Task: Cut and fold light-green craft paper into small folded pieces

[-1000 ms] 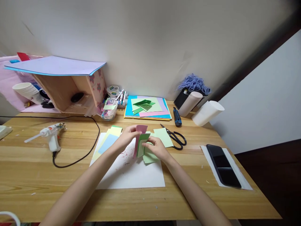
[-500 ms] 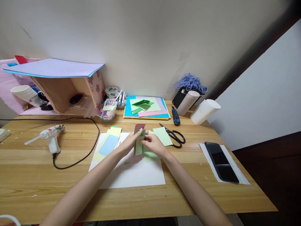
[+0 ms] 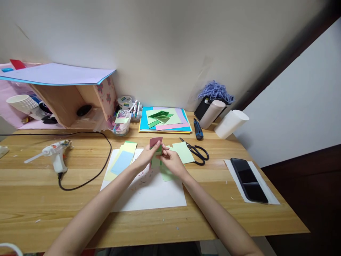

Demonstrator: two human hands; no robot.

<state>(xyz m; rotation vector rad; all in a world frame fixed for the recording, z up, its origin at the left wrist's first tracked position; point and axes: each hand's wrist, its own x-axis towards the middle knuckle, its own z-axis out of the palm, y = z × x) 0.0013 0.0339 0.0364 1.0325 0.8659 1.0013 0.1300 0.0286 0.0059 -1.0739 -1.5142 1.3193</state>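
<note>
While both my hands meet over the white sheet (image 3: 160, 199) on the table (image 3: 53, 199), the maroon paper strip (image 3: 156, 142) sits pinched between them at dead centre, long axis running up and away from me. My left hand (image 3: 147, 158) grips its left edge near the top. My right hand (image 3: 172, 163) closes its fingers on the green strip (image 3: 160, 150) laid against it. Scissors (image 3: 198, 153) lie just to the right. The tape roll (image 3: 124, 101) label is too small to read, and the red marks on the sheet are illegible.
</note>
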